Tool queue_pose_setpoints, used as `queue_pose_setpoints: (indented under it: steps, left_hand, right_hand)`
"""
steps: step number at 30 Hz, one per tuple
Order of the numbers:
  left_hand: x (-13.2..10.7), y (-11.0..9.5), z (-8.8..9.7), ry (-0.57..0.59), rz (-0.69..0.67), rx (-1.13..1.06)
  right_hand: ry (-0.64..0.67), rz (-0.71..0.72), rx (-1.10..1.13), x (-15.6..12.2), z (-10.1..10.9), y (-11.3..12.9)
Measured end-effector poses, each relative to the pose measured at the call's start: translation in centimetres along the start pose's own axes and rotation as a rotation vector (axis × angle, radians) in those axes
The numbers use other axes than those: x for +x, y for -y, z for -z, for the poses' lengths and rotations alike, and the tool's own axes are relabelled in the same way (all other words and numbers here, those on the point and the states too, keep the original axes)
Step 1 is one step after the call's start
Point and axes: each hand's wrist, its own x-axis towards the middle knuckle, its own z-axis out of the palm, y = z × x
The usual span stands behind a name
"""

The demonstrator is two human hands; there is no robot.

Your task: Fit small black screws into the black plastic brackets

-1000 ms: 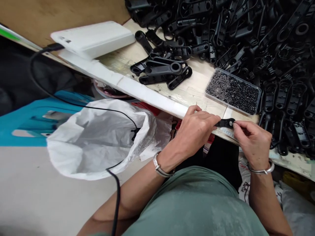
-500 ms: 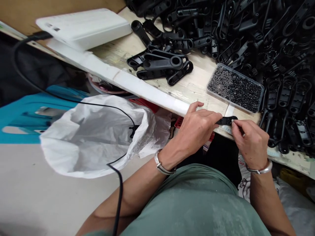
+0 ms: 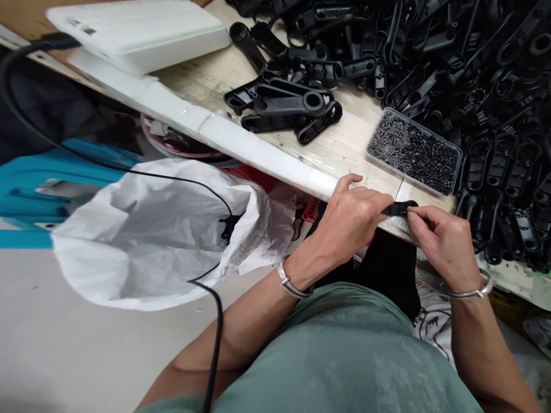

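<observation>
My left hand (image 3: 350,215) grips a slim black plastic handle piece (image 3: 396,209) at the table's front edge, its fingers closed round the left end. At the piece's right end, my right hand (image 3: 450,241) has thumb and forefinger pinched together against the surface. Whatever lies between those fingertips is too small to make out. Just beyond both hands stands a clear plastic box (image 3: 410,176), with tiny grey metal pieces on its left side and tiny black ones on its right.
Black plastic handle parts (image 3: 486,97) heap up across the back and right, with a smaller pile (image 3: 288,106) left of the box. A white device (image 3: 142,34) with a black cable (image 3: 170,179) lies at the left. Below the table edge, a white sack (image 3: 107,246) gapes wide.
My right hand has shifted slightly right, and its fingertips still meet the handle piece's end. A pale speck seen there earlier no longer shows. The view has moved slightly.
</observation>
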Motion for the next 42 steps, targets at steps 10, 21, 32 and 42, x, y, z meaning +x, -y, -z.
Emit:
queue_pose_setpoints:
  steps: [10, 21, 32, 42]
  left_hand:
    - [-0.1, 0.0, -0.1, -0.025, -0.035, -0.01]
    - [0.0, 0.1, -0.3, -0.052, -0.078, -0.057]
    - [-0.8, -1.2, -0.7, -0.267, -0.008, -0.104]
    - [-1.2, -3.6, -0.6, -0.376, -0.069, -0.073]
  right_hand:
    - [0.084, -0.037, -0.231, 1.2, 0.3, 0.8]
    - [0.066, 0.018, -0.848, 1.8, -1.3, 5.4]
    - [-0.26, -0.535, 0.688, -1.4, 0.0, -0.1]
    - [-0.312, -0.656, 1.305, -0.8, -1.3, 2.0]
